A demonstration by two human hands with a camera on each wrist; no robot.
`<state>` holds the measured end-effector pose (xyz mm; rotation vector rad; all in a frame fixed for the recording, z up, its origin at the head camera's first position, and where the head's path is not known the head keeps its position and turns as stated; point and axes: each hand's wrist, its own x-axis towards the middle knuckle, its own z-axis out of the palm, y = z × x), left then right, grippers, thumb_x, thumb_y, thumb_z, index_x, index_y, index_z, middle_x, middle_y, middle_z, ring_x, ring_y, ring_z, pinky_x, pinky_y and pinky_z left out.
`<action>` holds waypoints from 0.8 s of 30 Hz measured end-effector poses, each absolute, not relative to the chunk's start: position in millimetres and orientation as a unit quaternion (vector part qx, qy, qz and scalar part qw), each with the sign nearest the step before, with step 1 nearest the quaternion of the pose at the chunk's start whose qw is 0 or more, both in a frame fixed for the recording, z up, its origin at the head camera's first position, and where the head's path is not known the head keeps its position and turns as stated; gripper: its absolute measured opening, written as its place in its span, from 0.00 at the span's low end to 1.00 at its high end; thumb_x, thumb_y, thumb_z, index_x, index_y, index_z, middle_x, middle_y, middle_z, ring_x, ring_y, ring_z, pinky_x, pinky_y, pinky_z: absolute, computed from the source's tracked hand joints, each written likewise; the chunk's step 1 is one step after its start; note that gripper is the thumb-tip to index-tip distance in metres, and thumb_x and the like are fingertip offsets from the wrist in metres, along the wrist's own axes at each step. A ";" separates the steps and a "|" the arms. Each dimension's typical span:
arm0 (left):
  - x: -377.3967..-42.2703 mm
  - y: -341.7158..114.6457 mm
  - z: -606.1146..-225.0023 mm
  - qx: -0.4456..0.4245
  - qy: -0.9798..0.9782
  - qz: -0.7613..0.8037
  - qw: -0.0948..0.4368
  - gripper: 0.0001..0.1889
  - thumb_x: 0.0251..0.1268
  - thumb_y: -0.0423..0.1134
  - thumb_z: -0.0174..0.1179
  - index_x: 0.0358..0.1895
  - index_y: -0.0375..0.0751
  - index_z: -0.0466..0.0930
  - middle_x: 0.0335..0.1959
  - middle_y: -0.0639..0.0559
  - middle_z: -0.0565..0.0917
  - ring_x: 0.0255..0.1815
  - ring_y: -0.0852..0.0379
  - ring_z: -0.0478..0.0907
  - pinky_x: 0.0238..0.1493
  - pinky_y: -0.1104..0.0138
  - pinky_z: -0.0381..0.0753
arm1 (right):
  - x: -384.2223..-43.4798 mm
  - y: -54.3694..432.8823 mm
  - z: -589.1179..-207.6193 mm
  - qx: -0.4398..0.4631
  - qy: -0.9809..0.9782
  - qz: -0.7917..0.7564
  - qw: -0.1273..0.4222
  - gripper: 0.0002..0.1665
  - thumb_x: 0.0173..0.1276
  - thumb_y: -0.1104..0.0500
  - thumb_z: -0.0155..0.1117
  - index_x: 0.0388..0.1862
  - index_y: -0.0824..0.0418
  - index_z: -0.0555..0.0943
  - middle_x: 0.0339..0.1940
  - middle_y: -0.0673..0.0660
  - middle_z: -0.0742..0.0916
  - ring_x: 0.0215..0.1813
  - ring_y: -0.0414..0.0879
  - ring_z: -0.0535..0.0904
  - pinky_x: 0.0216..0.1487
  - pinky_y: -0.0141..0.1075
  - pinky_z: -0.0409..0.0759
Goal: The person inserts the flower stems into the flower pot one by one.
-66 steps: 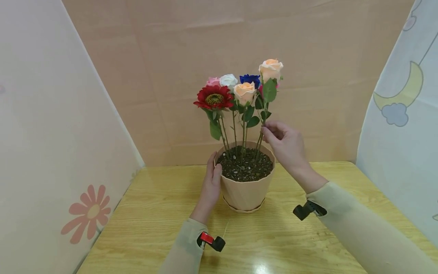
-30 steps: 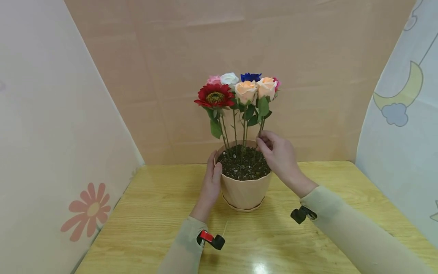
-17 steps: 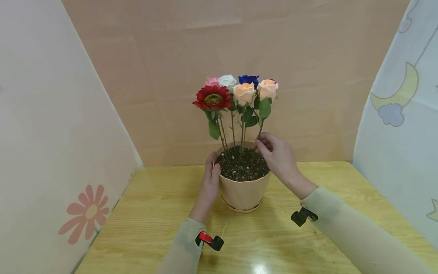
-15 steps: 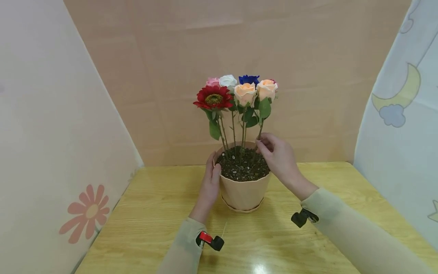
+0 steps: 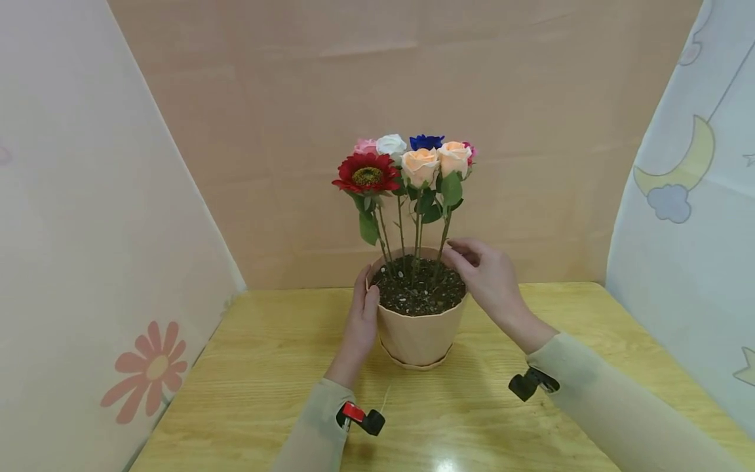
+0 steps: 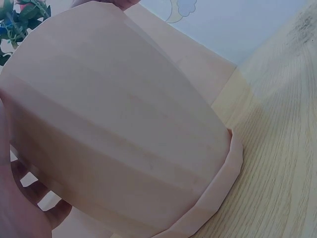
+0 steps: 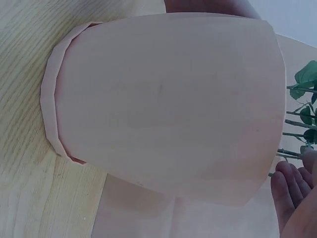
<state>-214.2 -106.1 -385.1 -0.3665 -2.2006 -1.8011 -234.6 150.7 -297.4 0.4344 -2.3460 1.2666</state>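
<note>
A beige flower pot (image 5: pixel 420 334) filled with dark soil (image 5: pixel 413 295) stands upright on the table. My left hand (image 5: pixel 362 314) holds its left side, thumb on the near side by the rim and fingers curving round the back. Several artificial flowers rise from the soil: a red sunflower-like bloom (image 5: pixel 367 174), two peach roses, the right one (image 5: pixel 454 157) leafy-stemmed, plus a white rose (image 5: pixel 392 145) and a blue one (image 5: pixel 426 141). Beside the right-hand stems, over the pot's right rim, is my right hand (image 5: pixel 488 275), its fingers loosely bent and holding nothing.
The pot sits in a matching saucer (image 5: pixel 419 365) on a yellow wood-grain table (image 5: pixel 283 367). Behind it hangs a tan backdrop (image 5: pixel 295 131). Pale printed panels flank both sides, with a pink flower print (image 5: pixel 154 368) on the left and a moon print (image 5: pixel 690 157) on the right.
The right peach rose has come down into the soil on the pot's right side. My right hand has let go of its stem and drawn slightly right. My left hand stays on the pot.
</note>
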 end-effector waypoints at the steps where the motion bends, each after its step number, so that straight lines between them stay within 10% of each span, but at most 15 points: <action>1: -214.0 -106.2 -385.4 -0.127 -0.761 -0.622 0.137 0.30 0.97 0.47 0.37 0.91 0.47 0.48 0.91 0.38 0.50 0.90 0.34 0.49 0.85 0.37 0.51 | -233.6 151.8 -297.4 0.157 -0.848 0.457 0.218 0.23 0.84 0.46 0.69 0.65 0.60 0.89 0.49 0.55 0.94 0.47 0.50 0.90 0.46 0.41 0.84; 24: -211.3 -108.1 -381.7 -0.127 -0.762 -0.619 0.142 0.31 0.96 0.49 0.38 0.92 0.48 0.48 0.91 0.40 0.51 0.90 0.37 0.50 0.85 0.38 0.52 | -204.9 183.1 -320.5 0.222 -0.862 0.349 0.293 0.14 0.79 0.59 0.75 0.59 0.62 0.91 0.48 0.57 0.93 0.46 0.54 0.92 0.49 0.60 0.87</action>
